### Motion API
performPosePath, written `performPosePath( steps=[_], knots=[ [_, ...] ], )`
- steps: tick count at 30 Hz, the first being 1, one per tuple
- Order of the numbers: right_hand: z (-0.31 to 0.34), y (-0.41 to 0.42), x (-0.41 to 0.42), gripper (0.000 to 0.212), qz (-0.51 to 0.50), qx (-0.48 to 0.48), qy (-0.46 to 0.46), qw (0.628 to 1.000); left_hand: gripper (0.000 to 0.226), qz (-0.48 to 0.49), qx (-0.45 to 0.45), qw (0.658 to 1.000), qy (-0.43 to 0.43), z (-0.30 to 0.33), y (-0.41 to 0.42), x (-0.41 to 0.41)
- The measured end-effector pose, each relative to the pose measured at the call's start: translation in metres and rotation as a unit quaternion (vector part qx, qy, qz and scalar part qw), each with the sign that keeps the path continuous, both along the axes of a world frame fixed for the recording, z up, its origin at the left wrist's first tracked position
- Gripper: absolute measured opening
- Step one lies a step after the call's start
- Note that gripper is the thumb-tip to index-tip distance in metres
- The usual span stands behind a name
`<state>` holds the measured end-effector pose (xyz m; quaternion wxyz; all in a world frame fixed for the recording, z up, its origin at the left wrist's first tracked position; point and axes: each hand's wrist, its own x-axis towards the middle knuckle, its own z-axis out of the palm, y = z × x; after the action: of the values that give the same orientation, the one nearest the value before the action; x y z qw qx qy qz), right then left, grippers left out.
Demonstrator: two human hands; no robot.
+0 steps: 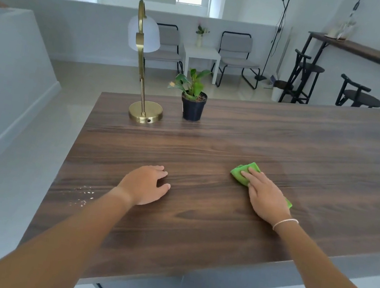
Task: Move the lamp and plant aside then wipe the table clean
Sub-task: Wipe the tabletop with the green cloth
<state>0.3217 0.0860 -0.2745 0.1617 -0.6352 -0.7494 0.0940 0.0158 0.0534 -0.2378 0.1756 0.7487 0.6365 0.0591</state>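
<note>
A brass lamp (144, 111) with a white dome shade stands near the far left corner of the dark wooden table (309, 148). Just to its right is a small green plant in a black pot (192, 107). My right hand (264, 195) lies flat on a folded green cloth (241, 174), pressing it onto the tabletop right of centre. My left hand (148, 184) rests palm down on the bare wood, fingers loosely curled, holding nothing. A patch of small white crumbs (82, 197) lies near the table's left edge, left of my left forearm.
A pale half wall (6, 78) runs along the left, across a strip of floor. Beyond the table stand two grey chairs (238, 59), a small white side table (201, 55), dark stools (358, 95) and a high dark counter (374, 55).
</note>
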Motion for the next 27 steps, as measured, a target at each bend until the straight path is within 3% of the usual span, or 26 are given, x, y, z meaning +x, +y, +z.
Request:
performPosePath(
  steps=[2, 4, 8, 11, 16, 19, 24, 27],
  knots=[
    [0.004, -0.016, 0.028, 0.044, -0.093, -0.020, -0.019, 0.995, 0.054, -0.026, -0.009, 0.999, 0.021, -0.008, -0.010, 0.016],
    [0.010, -0.015, 0.006, 0.045, -0.091, -0.016, -0.016, 0.996, 0.054, -0.004, -0.015, 0.999, 0.028, -0.003, -0.006, 0.019],
    [0.001, -0.049, -0.060, 0.044, 0.084, 0.000, 0.000, 0.996, 0.053, 0.012, -0.019, 0.998, 0.057, 0.010, 0.012, 0.004],
    [-0.001, -0.087, -0.033, 0.041, 0.119, 0.007, 0.020, 0.993, 0.055, 0.011, -0.027, 0.998, 0.062, 0.010, 0.009, 0.007],
    [0.010, -0.069, 0.036, 0.043, -0.068, -0.019, -0.009, 0.997, 0.056, 0.009, -0.020, 0.997, 0.069, 0.006, -0.007, 0.016],
    [0.012, -0.061, 0.014, 0.045, -0.124, -0.007, -0.035, 0.992, 0.053, -0.009, -0.005, 0.999, 0.049, 0.003, -0.020, 0.026],
    [0.000, -0.101, -0.041, 0.043, 0.047, -0.001, -0.004, 0.999, 0.051, -0.025, -0.007, 0.999, 0.031, 0.006, -0.029, 0.040],
    [-0.001, -0.116, -0.006, 0.042, 0.101, 0.006, -0.005, 0.995, 0.053, -0.021, -0.015, 0.999, 0.033, 0.006, -0.033, 0.039]
  ],
)
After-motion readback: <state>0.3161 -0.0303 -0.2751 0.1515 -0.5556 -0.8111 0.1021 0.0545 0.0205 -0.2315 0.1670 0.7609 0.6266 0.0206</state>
